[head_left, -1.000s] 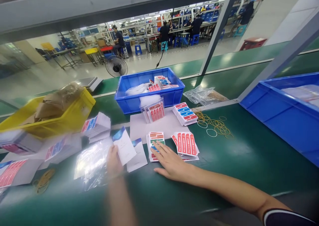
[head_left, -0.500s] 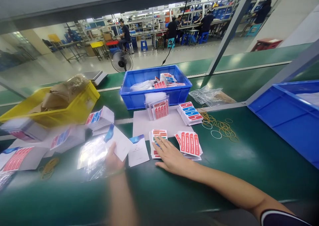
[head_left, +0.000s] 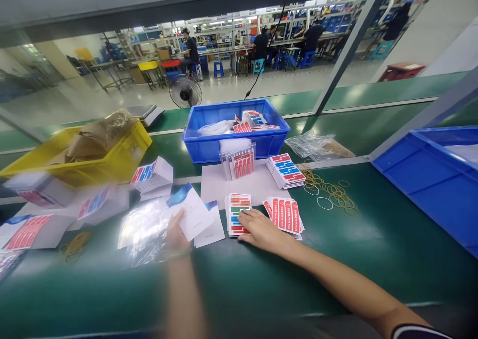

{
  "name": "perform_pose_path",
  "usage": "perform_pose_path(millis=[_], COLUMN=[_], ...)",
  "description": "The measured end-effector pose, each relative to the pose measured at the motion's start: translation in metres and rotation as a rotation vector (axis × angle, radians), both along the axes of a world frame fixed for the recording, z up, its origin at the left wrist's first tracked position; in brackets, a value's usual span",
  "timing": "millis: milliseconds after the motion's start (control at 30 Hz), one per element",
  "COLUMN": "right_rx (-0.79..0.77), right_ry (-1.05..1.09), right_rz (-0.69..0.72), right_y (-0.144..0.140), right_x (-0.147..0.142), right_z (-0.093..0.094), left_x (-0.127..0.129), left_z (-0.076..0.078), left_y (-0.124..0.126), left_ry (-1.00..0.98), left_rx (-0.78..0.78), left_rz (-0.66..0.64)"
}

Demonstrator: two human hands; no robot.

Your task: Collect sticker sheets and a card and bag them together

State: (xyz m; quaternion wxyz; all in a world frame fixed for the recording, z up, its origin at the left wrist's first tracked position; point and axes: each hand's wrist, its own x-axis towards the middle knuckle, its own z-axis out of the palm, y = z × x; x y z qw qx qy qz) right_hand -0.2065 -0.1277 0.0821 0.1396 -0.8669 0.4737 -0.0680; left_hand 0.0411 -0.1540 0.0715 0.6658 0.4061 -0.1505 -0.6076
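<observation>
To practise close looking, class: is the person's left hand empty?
No, the left hand holds a white card with a blue top, the thumb lying over the card's edge.

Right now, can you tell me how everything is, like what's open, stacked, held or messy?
Left hand, holding a white-and-blue card
Right hand, resting on the colorful pile of sheets
Red pile of sheets, uneven, edges sticking out
Yellow bin, open, brown wrapping inside
Middle blue bin, open, printed sheets inside
Clear packets, standing up
Rubber bands, loose, spread out
Fan, can't tell if it's on
</observation>
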Motion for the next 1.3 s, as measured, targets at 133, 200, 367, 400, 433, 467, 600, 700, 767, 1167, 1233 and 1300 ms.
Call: perform_pose_path(millis=[133,200,367,400,433,467,600,700,767,1167,1233,1300], right_rx=[-0.009,-0.062,-0.135,-0.128,-0.119,-0.110,-0.101,-0.130,-0.155,0.096,0.277,0.374], right_ry=[-0.019,0.029,0.135,0.146,0.155,0.161,0.163,0.148,0.127,-0.307,-0.515,-0.597], right_rz=[0.012,-0.025,-0.159,-0.167,-0.169,-0.170,-0.179,-0.196,-0.212,-0.155,-0.069,-0.001], right_y=[-0.005,-0.011,-0.035,-0.039,-0.042,-0.045,-0.047,-0.045,-0.043,-0.028,-0.020,-0.013], right_x=[0.000,0.001,0.005,0.005,0.006,0.006,0.005,0.005,0.006,-0.041,-0.048,-0.047], right_z=[0.002,0.004,0.008,0.008,0.008,0.008,0.007,0.004,0.001,0.056,0.071,0.077], left_x=[-0.003,-0.003,-0.001,0.000,0.000,0.001,-0.001,-0.005,-0.008,-0.019,-0.030,-0.044], left_z=[0.000,-0.001,-0.006,-0.007,-0.007,-0.008,-0.006,-0.002,0.000,-0.009,-0.009,-0.010], left_y=[0.001,0.001,0.000,0.000,0.000,0.000,0.001,0.002,0.003,0.000,0.002,0.007], left_ry=[-0.018,-0.029,-0.073,-0.077,-0.081,-0.083,-0.082,-0.084,-0.092,-0.259,-0.283,-0.287], left_rx=[0.012,0.003,-0.010,-0.011,-0.012,-0.012,0.024,0.077,0.094,0.084,0.101,0.108], left_rz=[-0.003,-0.015,-0.045,-0.050,-0.057,-0.062,-0.067,-0.065,-0.064,-0.111,-0.173,-0.290])
